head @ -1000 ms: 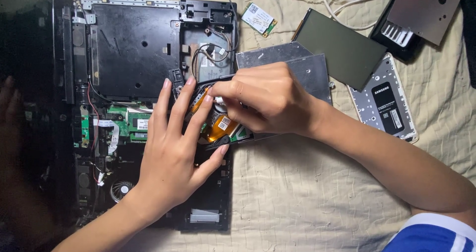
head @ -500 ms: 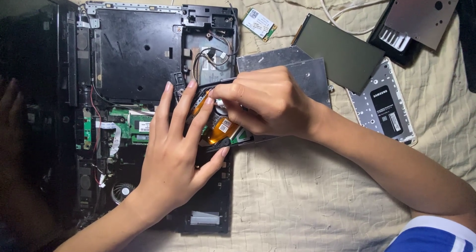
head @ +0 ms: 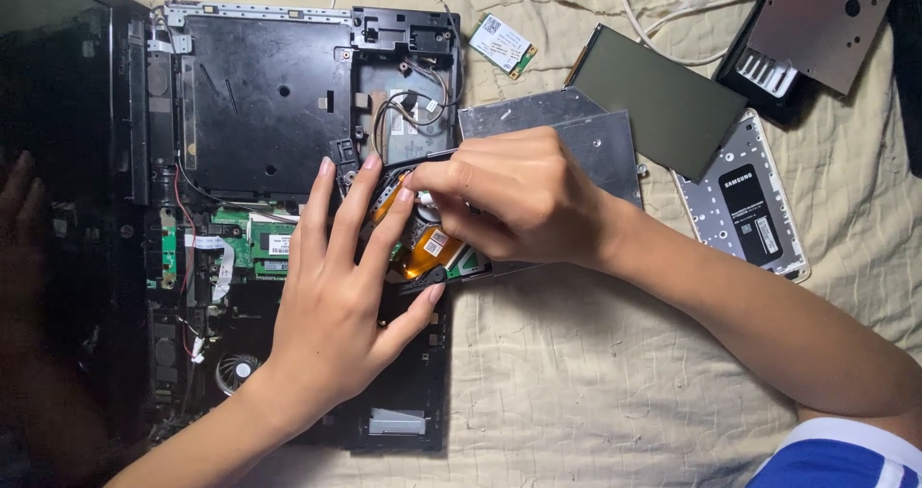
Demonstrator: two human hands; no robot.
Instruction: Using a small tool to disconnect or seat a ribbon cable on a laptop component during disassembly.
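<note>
From the head camera, we press our spread left hand (head: 341, 320) flat on the opened laptop base (head: 259, 123), while our right hand (head: 504, 200) pinches the orange flex cable (head: 430, 250) there; tugging hard could tear it.

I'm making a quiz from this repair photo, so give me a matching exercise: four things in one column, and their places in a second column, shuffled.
Things:
1. left hand
2. right hand
3. wireless card
4. fan

Places:
A. on the cloth, above the silver drive
B. flat on the laptop base, fingers spread
C. low in the base, by the left wrist
D. pinching at the orange-taped part

Pairs: 1-B, 2-D, 3-A, 4-C
</note>
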